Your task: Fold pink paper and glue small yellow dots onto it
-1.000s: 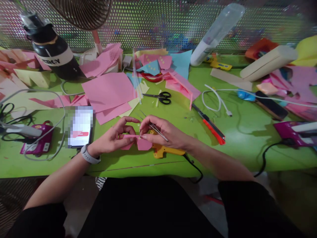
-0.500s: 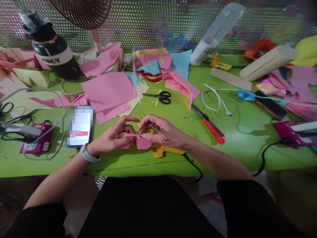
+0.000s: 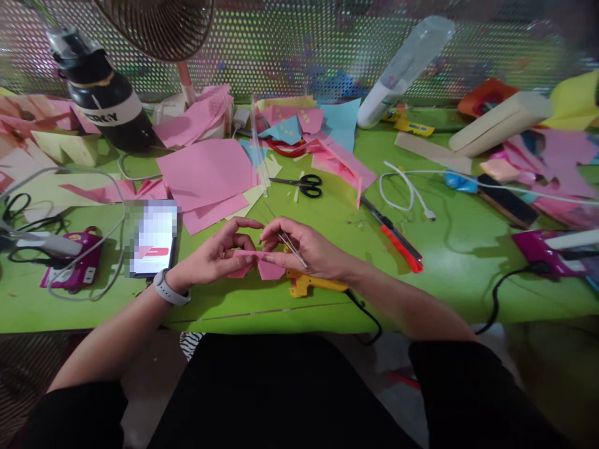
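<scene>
A small folded pink paper piece [image 3: 266, 268] is held over the green table [image 3: 458, 249] between both hands. My left hand [image 3: 219, 255] pinches its left end with thumb and fingers curled. My right hand [image 3: 306, 249] pinches its right end and also carries thin metal tweezers [image 3: 286, 237] across its fingers, tips pointing up and left. A yellow glue gun [image 3: 311, 284] lies on the table just under my right hand.
A phone [image 3: 152, 240] lies left of my left hand. Pink sheets [image 3: 206, 171], black scissors [image 3: 304, 184], a red utility knife [image 3: 397, 237], a white cable [image 3: 407, 187], a black bottle [image 3: 105, 103] and purple glue guns [image 3: 70, 268] lie around.
Both hands stay pinched on the pink paper with only slight finger shifts. The view has tilted a little.
</scene>
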`<action>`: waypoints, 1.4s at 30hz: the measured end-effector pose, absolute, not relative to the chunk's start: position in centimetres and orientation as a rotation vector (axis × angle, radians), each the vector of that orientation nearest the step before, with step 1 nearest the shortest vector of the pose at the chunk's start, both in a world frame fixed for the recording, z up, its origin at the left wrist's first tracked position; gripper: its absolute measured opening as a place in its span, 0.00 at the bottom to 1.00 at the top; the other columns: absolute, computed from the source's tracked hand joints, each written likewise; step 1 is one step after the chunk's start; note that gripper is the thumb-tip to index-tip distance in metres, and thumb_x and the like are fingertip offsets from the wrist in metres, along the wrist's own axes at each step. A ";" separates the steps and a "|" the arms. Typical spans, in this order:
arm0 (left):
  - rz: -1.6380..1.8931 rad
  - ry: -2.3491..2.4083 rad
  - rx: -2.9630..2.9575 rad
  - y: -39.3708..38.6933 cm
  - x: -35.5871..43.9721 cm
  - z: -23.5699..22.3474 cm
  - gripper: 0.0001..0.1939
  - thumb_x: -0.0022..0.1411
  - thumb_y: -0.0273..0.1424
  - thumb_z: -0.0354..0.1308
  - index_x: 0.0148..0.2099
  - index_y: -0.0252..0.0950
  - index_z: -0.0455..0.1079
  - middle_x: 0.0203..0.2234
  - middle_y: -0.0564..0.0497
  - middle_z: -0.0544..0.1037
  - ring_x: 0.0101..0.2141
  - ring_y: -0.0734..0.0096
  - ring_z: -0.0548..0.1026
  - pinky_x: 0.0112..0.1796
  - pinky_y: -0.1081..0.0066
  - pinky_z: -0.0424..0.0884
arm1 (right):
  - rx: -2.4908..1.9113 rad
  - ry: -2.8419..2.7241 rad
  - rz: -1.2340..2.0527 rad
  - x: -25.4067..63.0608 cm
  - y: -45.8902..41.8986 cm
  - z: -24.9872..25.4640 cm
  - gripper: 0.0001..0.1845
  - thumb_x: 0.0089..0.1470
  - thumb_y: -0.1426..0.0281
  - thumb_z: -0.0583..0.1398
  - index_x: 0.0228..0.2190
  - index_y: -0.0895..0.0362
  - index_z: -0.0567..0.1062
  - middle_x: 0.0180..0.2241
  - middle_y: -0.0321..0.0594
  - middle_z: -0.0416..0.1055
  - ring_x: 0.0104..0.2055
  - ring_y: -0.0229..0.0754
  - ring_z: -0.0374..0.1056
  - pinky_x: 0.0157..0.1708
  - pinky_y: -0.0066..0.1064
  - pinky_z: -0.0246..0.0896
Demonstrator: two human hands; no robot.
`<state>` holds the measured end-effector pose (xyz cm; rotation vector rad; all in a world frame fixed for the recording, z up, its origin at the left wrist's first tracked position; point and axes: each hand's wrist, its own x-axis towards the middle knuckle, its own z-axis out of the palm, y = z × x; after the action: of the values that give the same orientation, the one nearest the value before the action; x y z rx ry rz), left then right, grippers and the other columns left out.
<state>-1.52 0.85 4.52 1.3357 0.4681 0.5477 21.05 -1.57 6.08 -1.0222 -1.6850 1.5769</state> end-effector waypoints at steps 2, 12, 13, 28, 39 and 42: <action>0.552 0.487 1.373 1.0 -1.6 4.6 0.23 0.67 0.27 0.58 0.60 0.35 0.54 0.31 0.53 0.72 0.24 0.81 0.70 0.23 0.79 0.65 | -1.051 -1.678 1.556 21.3 -1.5 6.4 0.17 0.52 0.64 0.67 0.41 0.54 0.69 0.35 0.36 0.72 0.39 0.39 0.70 0.39 0.33 0.67; 0.585 0.648 1.632 2.0 -2.3 4.4 0.23 0.64 0.33 0.62 0.58 0.34 0.62 0.39 0.45 0.76 0.35 0.71 0.76 0.33 0.74 0.75 | -1.096 -1.776 1.478 22.5 -0.7 5.6 0.12 0.54 0.64 0.66 0.38 0.55 0.71 0.33 0.36 0.72 0.34 0.38 0.70 0.33 0.31 0.68; 0.588 0.660 1.636 2.1 -2.2 4.3 0.22 0.63 0.33 0.63 0.56 0.33 0.63 0.38 0.46 0.76 0.35 0.71 0.76 0.32 0.75 0.75 | -1.088 -1.776 1.504 22.3 -0.7 5.5 0.12 0.54 0.64 0.65 0.38 0.55 0.70 0.33 0.35 0.72 0.34 0.38 0.71 0.33 0.31 0.67; 0.532 0.740 1.575 2.8 -2.0 3.6 0.23 0.66 0.35 0.59 0.60 0.32 0.64 0.31 0.49 0.76 0.25 0.78 0.69 0.25 0.76 0.64 | -1.249 -1.995 1.009 24.2 0.4 5.4 0.11 0.57 0.66 0.63 0.43 0.52 0.75 0.44 0.41 0.76 0.46 0.45 0.74 0.46 0.41 0.70; 0.362 0.887 1.693 3.6 -2.5 4.1 0.21 0.69 0.39 0.52 0.58 0.32 0.67 0.33 0.48 0.76 0.28 0.75 0.71 0.28 0.74 0.65 | -1.880 -2.576 -0.133 30.4 1.1 4.1 0.31 0.59 0.76 0.52 0.63 0.56 0.63 0.32 0.44 0.79 0.26 0.47 0.73 0.26 0.37 0.66; 0.348 0.849 1.663 3.5 -2.8 4.5 0.23 0.70 0.40 0.51 0.61 0.32 0.64 0.41 0.44 0.79 0.40 0.68 0.76 0.40 0.69 0.71 | -1.829 -2.557 -0.021 30.5 -0.5 5.7 0.28 0.60 0.70 0.53 0.62 0.58 0.64 0.32 0.43 0.79 0.28 0.46 0.74 0.29 0.37 0.67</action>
<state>-2.79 3.54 4.46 1.6629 0.8485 0.3479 30.50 -0.46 5.69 -1.8291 -2.5568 -0.0206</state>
